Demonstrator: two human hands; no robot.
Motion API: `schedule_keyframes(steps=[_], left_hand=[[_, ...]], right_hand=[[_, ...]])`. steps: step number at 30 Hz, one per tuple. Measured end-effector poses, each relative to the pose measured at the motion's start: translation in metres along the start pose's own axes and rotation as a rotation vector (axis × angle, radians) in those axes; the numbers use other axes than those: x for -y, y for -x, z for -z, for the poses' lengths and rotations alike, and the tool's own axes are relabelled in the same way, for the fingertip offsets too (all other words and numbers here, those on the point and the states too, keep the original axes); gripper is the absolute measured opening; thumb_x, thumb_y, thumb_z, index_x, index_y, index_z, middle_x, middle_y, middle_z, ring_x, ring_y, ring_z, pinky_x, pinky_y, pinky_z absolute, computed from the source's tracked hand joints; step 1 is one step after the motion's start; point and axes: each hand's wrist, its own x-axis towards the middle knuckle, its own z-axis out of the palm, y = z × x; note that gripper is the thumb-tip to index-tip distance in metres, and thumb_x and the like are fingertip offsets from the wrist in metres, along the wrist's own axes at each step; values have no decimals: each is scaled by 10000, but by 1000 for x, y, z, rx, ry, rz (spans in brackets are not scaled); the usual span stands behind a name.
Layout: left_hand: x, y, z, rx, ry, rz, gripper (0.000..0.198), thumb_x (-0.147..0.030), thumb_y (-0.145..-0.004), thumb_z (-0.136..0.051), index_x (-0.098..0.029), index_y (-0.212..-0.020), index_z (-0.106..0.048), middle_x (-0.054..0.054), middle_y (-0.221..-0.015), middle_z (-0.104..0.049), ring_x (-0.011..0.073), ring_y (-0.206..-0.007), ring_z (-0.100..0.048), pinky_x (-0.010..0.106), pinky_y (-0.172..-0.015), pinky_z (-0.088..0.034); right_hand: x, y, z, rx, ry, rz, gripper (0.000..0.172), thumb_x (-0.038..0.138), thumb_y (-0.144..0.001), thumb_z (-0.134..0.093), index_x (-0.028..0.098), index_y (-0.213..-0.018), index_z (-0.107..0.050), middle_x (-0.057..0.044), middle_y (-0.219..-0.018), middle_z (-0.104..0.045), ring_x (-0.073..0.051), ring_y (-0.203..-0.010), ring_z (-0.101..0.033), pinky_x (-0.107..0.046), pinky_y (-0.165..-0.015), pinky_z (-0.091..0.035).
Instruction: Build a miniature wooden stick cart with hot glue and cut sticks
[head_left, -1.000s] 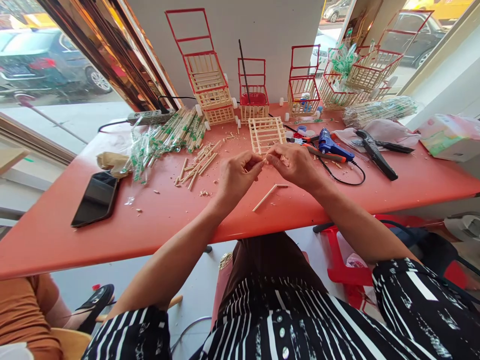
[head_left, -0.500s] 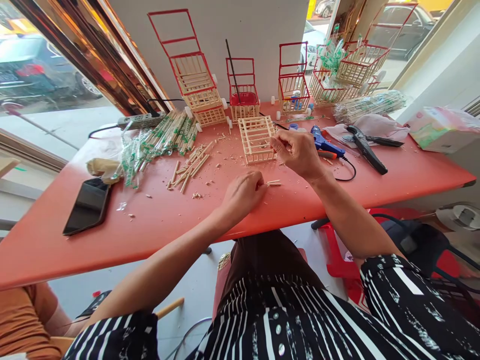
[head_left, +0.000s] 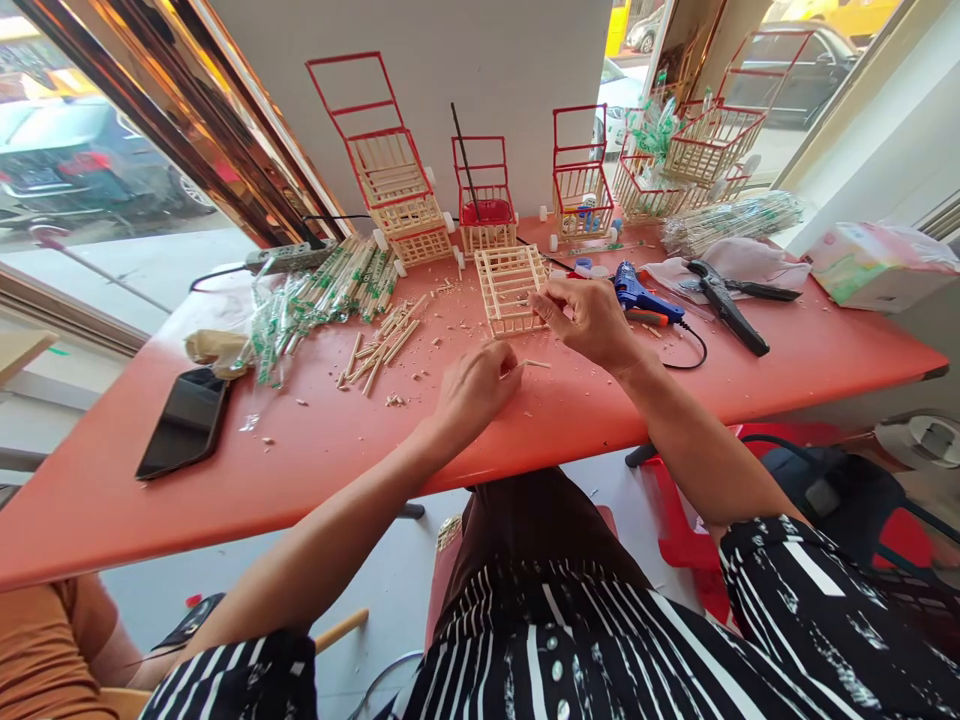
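Observation:
My left hand (head_left: 480,388) rests low over the front of the red table, fingers curled and closed. A thin pale wooden stick (head_left: 537,364) sticks out from its fingertips to the right. My right hand (head_left: 589,318) is closed in a pinch at the near right corner of a small slatted wooden frame (head_left: 511,288). Whatever those fingers hold, if anything, is hidden or too small to make out. The frame stands on the table beyond both hands, built of crossing sticks. To the left lies a loose pile of cut sticks (head_left: 384,345) with small scraps.
Red-trimmed stick carts (head_left: 405,190) stand along the wall. A blue glue gun (head_left: 637,290) and black-handled cutters (head_left: 727,305) lie right. Wrapped stick bundles (head_left: 330,295) and a phone (head_left: 182,424) lie left on the red table (head_left: 315,480). Another person's orange sleeve (head_left: 37,650) shows lower left.
The view has tilted slightly upward. My right hand has come a little lower and nearer my left. The sticks by my left fingers lay flat; now one slants from the fingertips.

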Motion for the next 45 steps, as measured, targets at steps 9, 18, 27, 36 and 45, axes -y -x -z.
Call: schedule_keyframes(steps=[9,18,27,36,45], left_hand=[[0,-12,27,-211,352,82,161,-240,-930,-683,-225,-788,-610,-12,-732,-748,162,-686,-726,273,-691,-511],[14,-17,17,-152,560,84,86,-272,-901,-715,-189,-922,-721,22,-721,-805,186,-647,-785,281,-688,-584],[16,-17,17,-138,402,26,186,-338,-948,-696,-209,-833,-765,21,-709,-793,186,-660,-762,284,-683,-535],[17,-16,11,-141,306,54,212,-310,-952,-643,-220,-776,-721,22,-697,-779,193,-664,-734,285,-667,-503],[22,-20,16,-88,421,95,135,-301,-922,-706,-192,-958,-778,34,-757,-821,210,-697,-799,293,-715,-565]], right_hand=[[6,4,-3,63,-45,163,625,719,-1071,-519,191,-1161,-842,-114,-1097,-846,-260,-1019,-740,-385,-960,-514],[5,6,-10,136,53,192,635,638,-1136,-388,194,-1137,-842,-118,-1087,-849,-285,-1054,-746,-407,-988,-519],[4,8,-20,129,82,222,585,591,-1150,-393,236,-1127,-858,-101,-1089,-850,-273,-1026,-742,-403,-954,-518],[5,8,-22,161,80,261,602,556,-1162,-375,214,-1014,-847,-110,-1054,-840,-261,-973,-727,-407,-949,-515],[7,9,-18,146,102,200,516,520,-1157,-430,226,-1095,-849,-106,-1066,-843,-279,-1044,-730,-408,-974,-501]])
